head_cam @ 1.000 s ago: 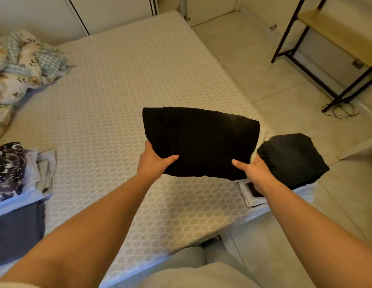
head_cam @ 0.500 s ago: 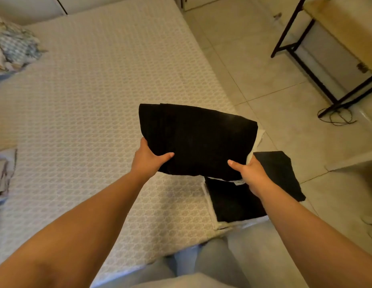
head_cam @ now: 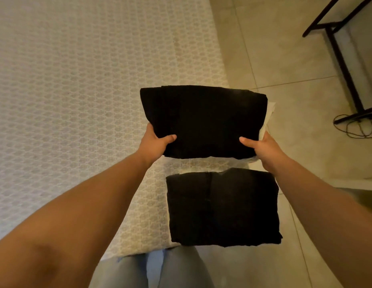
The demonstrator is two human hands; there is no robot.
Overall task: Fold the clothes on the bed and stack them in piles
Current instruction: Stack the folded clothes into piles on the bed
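While held clear of the bed [head_cam: 72, 84], seen from the head view: folded black garment [head_cam: 203, 121], gripped at its near edge by both hands. Left hand [head_cam: 155, 143] at the near left corner, thumb lying on top of the cloth and fingers curled beneath, clamped on the fabric. Right hand [head_cam: 262, 149] at the near right corner, thumb likewise on top, fingers hidden under the cloth, clamped on it too. Pale fabric [head_cam: 269, 115] peeking out along the right edge of the held garment, beneath the black layer; whether part of the same piece, not discernible. Second folded black garment [head_cam: 222, 206] lying flat on the near right corner of the bed, just nearer the body than the held one, its right edge reaching the mattress border; not touched by either hand. Patterned white cover across the mattress. Tiled floor [head_cam: 284, 59] to the right. Black metal frame [head_cam: 339, 57] at upper right, with a dark cord [head_cam: 355, 125] coiled on the tiles by its foot. Blue-trousered legs [head_cam: 151, 269] at the bottom edge.
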